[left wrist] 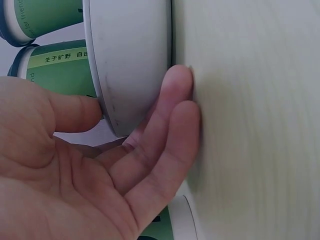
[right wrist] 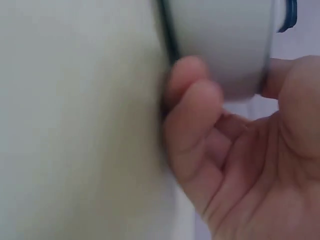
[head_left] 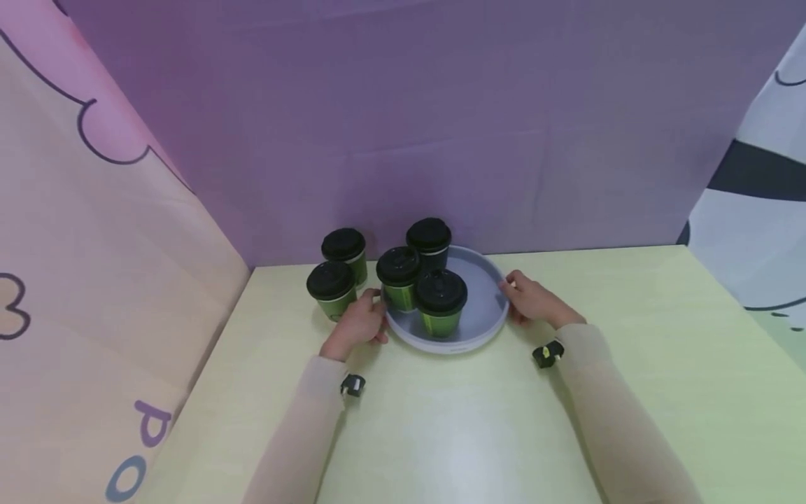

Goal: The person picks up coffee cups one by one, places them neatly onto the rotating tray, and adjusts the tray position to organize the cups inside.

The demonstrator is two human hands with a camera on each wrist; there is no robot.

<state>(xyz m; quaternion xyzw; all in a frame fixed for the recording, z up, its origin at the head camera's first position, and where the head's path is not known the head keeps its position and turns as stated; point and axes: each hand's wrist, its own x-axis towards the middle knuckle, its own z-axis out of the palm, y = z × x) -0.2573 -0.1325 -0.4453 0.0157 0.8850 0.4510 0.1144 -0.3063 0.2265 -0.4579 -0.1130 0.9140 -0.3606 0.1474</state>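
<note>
A round grey-white tray [head_left: 482, 297] lies near the back of the table, with three lidded paper cups on its left half: a front cup [head_left: 441, 318], a left cup [head_left: 399, 294] and a back cup [head_left: 429, 238]. My left hand [head_left: 362, 322] grips the tray's left edge. In the left wrist view its thumb [left wrist: 77, 114] is at the rim and its fingers reach low along the outer wall. At the right edge, my right hand [head_left: 534, 299] pinches the tray; in the right wrist view the thumb [right wrist: 277, 77] is over the rim and curled fingertips [right wrist: 192, 107] are by its base.
Two more green cups with black lids, a nearer one [head_left: 331, 288] and a farther one [head_left: 345, 250], stand on the table [head_left: 453, 420] just left of the tray, close to my left hand. A purple backdrop [head_left: 403, 140] rises directly behind.
</note>
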